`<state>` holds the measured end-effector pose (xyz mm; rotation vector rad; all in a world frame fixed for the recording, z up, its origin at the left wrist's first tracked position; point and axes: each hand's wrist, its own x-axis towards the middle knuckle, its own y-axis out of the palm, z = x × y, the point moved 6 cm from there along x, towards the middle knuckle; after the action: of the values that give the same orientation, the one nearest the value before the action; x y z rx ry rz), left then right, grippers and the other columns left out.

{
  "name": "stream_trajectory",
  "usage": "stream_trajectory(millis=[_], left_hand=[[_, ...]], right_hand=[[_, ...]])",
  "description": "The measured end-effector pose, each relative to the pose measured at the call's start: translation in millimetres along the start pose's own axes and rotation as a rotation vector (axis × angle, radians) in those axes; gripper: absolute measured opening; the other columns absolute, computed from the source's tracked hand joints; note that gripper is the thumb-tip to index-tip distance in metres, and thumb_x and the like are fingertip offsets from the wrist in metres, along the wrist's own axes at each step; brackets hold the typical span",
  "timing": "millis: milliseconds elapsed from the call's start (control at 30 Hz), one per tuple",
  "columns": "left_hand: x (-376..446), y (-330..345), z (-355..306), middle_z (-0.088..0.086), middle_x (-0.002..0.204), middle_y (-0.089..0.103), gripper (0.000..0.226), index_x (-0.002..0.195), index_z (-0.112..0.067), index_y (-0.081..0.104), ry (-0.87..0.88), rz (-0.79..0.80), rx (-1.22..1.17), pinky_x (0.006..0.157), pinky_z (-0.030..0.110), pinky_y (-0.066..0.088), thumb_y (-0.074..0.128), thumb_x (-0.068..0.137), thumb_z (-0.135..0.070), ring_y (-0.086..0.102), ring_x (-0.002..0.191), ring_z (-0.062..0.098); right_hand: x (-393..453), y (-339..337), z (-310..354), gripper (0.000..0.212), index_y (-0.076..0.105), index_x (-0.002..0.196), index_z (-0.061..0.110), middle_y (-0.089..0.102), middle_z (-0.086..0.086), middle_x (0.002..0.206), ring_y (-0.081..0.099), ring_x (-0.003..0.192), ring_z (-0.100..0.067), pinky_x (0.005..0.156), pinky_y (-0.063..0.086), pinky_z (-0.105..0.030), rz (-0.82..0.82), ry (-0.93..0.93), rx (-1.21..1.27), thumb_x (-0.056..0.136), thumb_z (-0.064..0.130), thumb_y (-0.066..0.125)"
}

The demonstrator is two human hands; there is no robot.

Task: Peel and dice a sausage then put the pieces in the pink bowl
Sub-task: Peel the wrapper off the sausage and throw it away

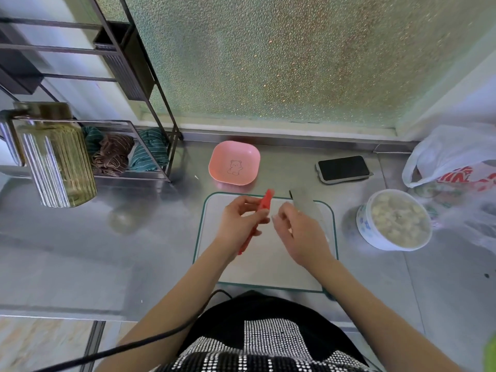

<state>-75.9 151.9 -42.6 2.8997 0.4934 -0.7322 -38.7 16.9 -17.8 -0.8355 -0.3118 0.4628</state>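
A sausage in a red wrapper (pixel 266 199) is held upright-tilted over the white cutting board (pixel 265 267) by my left hand (pixel 240 224), which is shut around its middle. My right hand (pixel 298 229) hovers just right of it, fingers pinched near the sausage's upper part; whether it grips any wrapper is unclear. A knife blade (pixel 303 204) lies on the board behind my right hand. The pink bowl (pixel 234 162), with a bear drawing, stands empty on the steel counter beyond the board.
A black phone (pixel 343 169) lies to the back right. A white tub of food (pixel 394 220) stands right of the board, a plastic bag (pixel 453 159) behind it. A glass jar (pixel 53 157) and a metal rack with cloths (pixel 120 154) stand left.
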Motion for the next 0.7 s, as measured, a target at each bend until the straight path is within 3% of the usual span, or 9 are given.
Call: stream_trajectory(millis=[67,167,333,433,500,567,633,700], left_hand=[[-4,5,0,0.003,0.093,0.072,0.016,0.095,-0.010,0.060,0.002,0.029,0.019,0.055,0.023,0.050,0.069,0.082,-0.011,0.069,0.075,0.013],[-6,14,0,0.000,0.090,0.075,0.013,0.094,-0.011,0.058,0.003,0.104,0.036,0.063,0.026,0.048,0.066,0.084,-0.013,0.068,0.075,0.010],[-7,19,-3,0.002,0.087,0.076,0.017,0.095,-0.009,0.060,-0.009,0.121,-0.057,0.059,0.026,0.049,0.065,0.087,-0.023,0.071,0.078,0.016],[-8,15,-2,0.005,0.079,0.075,0.015,0.096,-0.007,0.061,-0.029,0.063,-0.084,0.051,0.024,0.046,0.065,0.087,-0.018,0.067,0.069,0.018],[-8,12,-4,0.003,0.062,0.069,0.011,0.098,-0.004,0.059,-0.037,0.030,-0.080,0.044,0.020,0.044,0.059,0.087,-0.005,0.065,0.059,0.017],[-7,9,-3,0.008,0.056,0.062,0.023,0.106,-0.002,0.057,-0.106,-0.003,-0.088,0.037,0.017,0.039,0.048,0.086,0.005,0.057,0.041,0.012],[-3,11,4,0.013,0.065,0.061,0.031,0.115,-0.003,0.053,-0.212,0.019,-0.184,0.037,0.017,0.041,0.043,0.087,0.009,0.057,0.040,0.013],[-1,17,15,0.015,0.082,0.063,0.023,0.114,-0.001,0.054,-0.362,0.143,-0.306,0.039,0.019,0.045,0.048,0.091,0.000,0.067,0.054,0.016]], right_hand=[[3,2,-8,0.026,0.046,0.086,0.017,0.049,0.001,0.066,0.044,0.055,-0.012,0.048,0.032,-0.024,-0.027,0.130,0.025,0.092,0.042,0.046],[9,5,0,0.028,0.051,0.093,0.017,0.050,0.007,0.067,0.048,0.056,-0.009,0.049,0.034,-0.023,-0.057,0.129,-0.007,0.092,0.044,0.044],[15,6,-4,0.029,0.055,0.098,0.011,0.065,-0.007,0.075,0.059,0.064,-0.025,0.056,0.049,-0.041,-0.168,0.132,-0.054,0.098,0.031,0.035],[18,8,2,0.019,0.051,0.098,0.007,0.062,-0.009,0.072,0.057,0.060,-0.027,0.049,0.046,-0.038,-0.072,-0.034,-0.137,0.098,0.021,0.038],[17,12,13,0.027,0.048,0.108,0.002,0.060,-0.012,0.070,0.056,0.058,-0.029,0.043,0.042,-0.037,0.022,-0.219,-0.237,0.094,0.021,0.036],[12,15,19,0.032,0.054,0.105,0.000,0.060,-0.012,0.067,0.055,0.057,-0.028,0.039,0.042,-0.036,0.054,-0.378,-0.349,0.090,0.022,0.035],[7,15,18,0.030,0.061,0.098,0.002,0.063,-0.011,0.073,0.057,0.062,-0.026,0.041,0.046,-0.034,0.059,-0.463,-0.401,0.089,0.019,0.038],[9,7,8,0.026,0.062,0.094,0.004,0.064,-0.009,0.077,0.059,0.067,-0.027,0.044,0.049,-0.033,0.027,-0.410,-0.387,0.087,0.018,0.041]])
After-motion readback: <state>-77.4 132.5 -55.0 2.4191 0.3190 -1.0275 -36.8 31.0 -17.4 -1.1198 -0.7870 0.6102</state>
